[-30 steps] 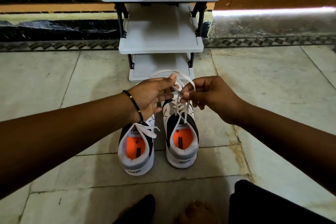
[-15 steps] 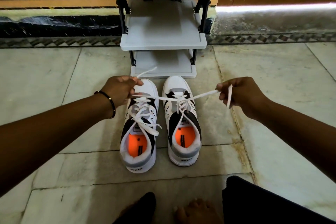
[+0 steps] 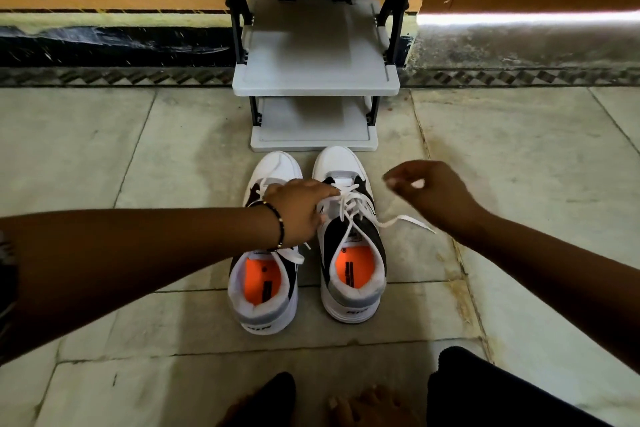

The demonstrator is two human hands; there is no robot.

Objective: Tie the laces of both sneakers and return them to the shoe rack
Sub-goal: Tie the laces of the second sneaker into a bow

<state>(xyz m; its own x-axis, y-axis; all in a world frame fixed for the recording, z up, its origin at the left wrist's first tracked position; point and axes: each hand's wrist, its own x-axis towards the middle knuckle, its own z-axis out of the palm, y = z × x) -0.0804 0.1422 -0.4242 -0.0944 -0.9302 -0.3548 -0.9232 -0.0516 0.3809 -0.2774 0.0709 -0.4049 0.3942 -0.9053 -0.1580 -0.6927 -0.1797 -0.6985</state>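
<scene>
Two white, black and grey sneakers stand side by side on the tiled floor [image 3: 138, 156], toes pointing at the grey shoe rack [image 3: 315, 80] just beyond them, which reads as a sensible staging spot: close enough to lift straight onto a shelf once the knots are done. The right sneaker [image 3: 349, 236] is the one in hand. The left hand [image 3: 298, 210] reaches across the left sneaker [image 3: 266, 284] and lies on the crossed laces [image 3: 349, 204] of the right one, its fingers bent down onto the lace as if pinning the first crossing so it does not slacken; whether that grip actually closes on a strand I cannot tell, since the fingertips are turned away. The right hand [image 3: 433, 189] hovers above and to the side of the shoe, fingers loosely curled and holding nothing, while a free lace end [image 3: 405, 220] trails off the shoe onto the floor below it. I judge the bow on this shoe is not yet formed, and the left sneaker's laces look loose too, though the forearm and a beaded bracelet [image 3: 280, 222] cover most of its eyelets. The rack's top is cut off by the frame edge, its shelves show nothing on them, and the person's feet at the bottom are dark and blurred.
</scene>
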